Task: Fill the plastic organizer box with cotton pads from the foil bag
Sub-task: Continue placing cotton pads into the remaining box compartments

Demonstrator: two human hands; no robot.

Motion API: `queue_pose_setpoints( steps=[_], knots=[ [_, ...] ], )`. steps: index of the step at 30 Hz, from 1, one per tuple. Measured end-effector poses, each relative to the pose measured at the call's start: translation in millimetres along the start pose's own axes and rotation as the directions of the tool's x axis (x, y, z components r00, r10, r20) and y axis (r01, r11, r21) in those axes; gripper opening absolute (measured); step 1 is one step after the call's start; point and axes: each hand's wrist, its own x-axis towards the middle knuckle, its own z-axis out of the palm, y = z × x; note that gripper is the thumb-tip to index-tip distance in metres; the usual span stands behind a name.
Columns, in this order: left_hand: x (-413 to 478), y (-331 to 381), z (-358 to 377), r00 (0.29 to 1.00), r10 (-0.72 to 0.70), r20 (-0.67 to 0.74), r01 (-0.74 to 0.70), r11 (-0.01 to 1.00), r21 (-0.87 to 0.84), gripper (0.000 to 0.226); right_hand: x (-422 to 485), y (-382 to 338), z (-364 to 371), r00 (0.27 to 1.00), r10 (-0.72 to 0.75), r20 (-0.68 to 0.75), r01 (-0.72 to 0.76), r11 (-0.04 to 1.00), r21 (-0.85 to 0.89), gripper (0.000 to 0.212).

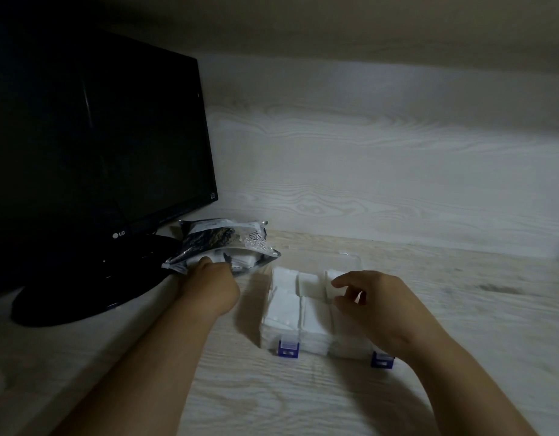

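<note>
Left hand point(210, 286) in foil bag point(221, 239), right hand point(379, 309) over organizer box point(316, 347).
Left fingers hidden, grip unclear; right fingers point(341, 280) loosely curled, empty, above cotton pads point(284, 309).

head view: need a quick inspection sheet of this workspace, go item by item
surface: pale wood-grain desk, dimly lit
job's things: clear organizer box with blue latches, compartments packed with white cotton pads; foil bag lies open to its left
clutter: nothing seen
grips: left hand reaches into the bag's mouth, fingers hidden; right hand curls over the box's right rear compartment, hold unclear
cables: nothing seen
surroundings: dark monitor on the left, wood-grain wall panel behind
</note>
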Motion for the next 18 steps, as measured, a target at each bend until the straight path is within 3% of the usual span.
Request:
queue_pose_setpoints(
  steps=[18],
  knots=[
    [-4.3, 1.4, -2.8, 0.999, -0.001, -0.034, 0.001, 1.0, 0.013, 0.044, -0.1, 0.6, 0.0, 1.0, -0.003, 0.011, 0.003, 1.0, 0.003, 0.03]
  ],
)
